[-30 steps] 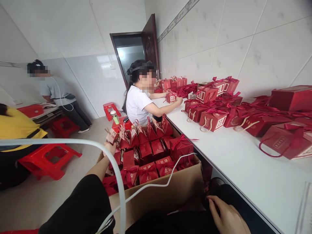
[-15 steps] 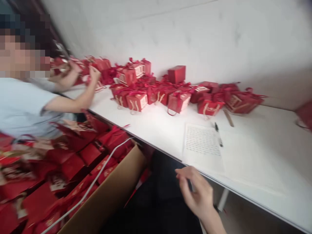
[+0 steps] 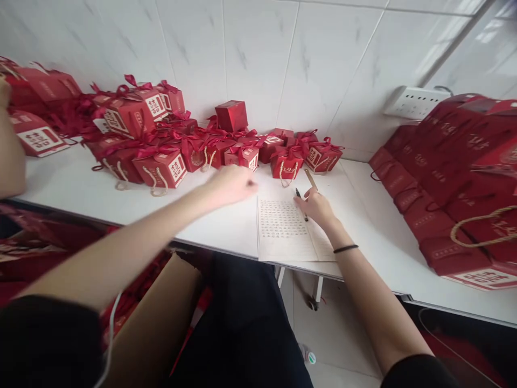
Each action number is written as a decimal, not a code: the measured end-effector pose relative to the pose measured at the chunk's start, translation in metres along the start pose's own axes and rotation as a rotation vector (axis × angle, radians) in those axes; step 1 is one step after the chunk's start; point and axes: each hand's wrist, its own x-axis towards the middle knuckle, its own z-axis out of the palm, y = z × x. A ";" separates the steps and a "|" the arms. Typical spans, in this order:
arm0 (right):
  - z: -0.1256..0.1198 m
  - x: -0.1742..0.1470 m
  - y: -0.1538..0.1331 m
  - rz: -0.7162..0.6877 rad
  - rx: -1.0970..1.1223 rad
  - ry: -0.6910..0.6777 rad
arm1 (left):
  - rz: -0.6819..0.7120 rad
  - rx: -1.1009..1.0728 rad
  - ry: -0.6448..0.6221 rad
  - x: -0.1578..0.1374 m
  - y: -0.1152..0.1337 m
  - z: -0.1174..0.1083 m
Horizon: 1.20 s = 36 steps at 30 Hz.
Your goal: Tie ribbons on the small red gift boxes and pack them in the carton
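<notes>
- Touching a pen, the right hand extends over a handwritten paper on the white worktop; its fingers bend at the pen, but whether that grip has closed on it cannot be told.
- The pen lies slanted at the paper's upper right, its dark end beyond the top edge; a thin stick shows just past the fingers.
- The left hand, slightly blurred, hangs palm down beside the paper, in front of the boxes; its fingers curl inward, and whether that grip holds anything cannot be told.
- Red boxes with ribbons and cord handles crowd the worktop's rear, a plain box perched among them near the tiled wall.
- At right, a stack of red boxes rises beside a socket strip.
- Another person's arm enters at far left.
</notes>
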 end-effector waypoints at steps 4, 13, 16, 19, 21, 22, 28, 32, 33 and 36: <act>0.004 -0.006 -0.004 -0.061 0.018 -0.028 | 0.271 -0.071 -0.056 0.056 0.056 0.078; -0.001 0.007 0.011 0.076 0.281 0.087 | 0.496 -0.191 -0.135 0.071 0.045 0.125; -0.011 0.001 0.004 0.094 0.644 0.096 | 0.538 -0.179 -0.161 0.071 0.043 0.125; -0.023 -0.027 -0.011 0.129 0.841 0.091 | 0.557 -0.173 -0.168 0.072 0.042 0.128; -0.029 -0.055 -0.021 0.159 0.892 0.155 | 0.549 -0.193 -0.185 0.072 0.041 0.128; -0.030 -0.068 -0.026 0.180 0.900 0.176 | 0.548 -0.204 -0.197 0.071 0.040 0.128; -0.019 -0.102 -0.032 0.240 0.918 0.054 | 0.551 -0.219 -0.212 0.070 0.041 0.127; -0.007 -0.095 -0.026 0.236 0.772 0.051 | 0.532 -0.237 -0.207 0.071 0.042 0.128; -0.005 -0.095 -0.026 0.247 0.698 0.047 | 0.533 -0.236 -0.211 0.071 0.042 0.128; -0.004 -0.097 -0.029 0.297 0.537 0.041 | 0.540 -0.234 -0.223 0.071 0.042 0.127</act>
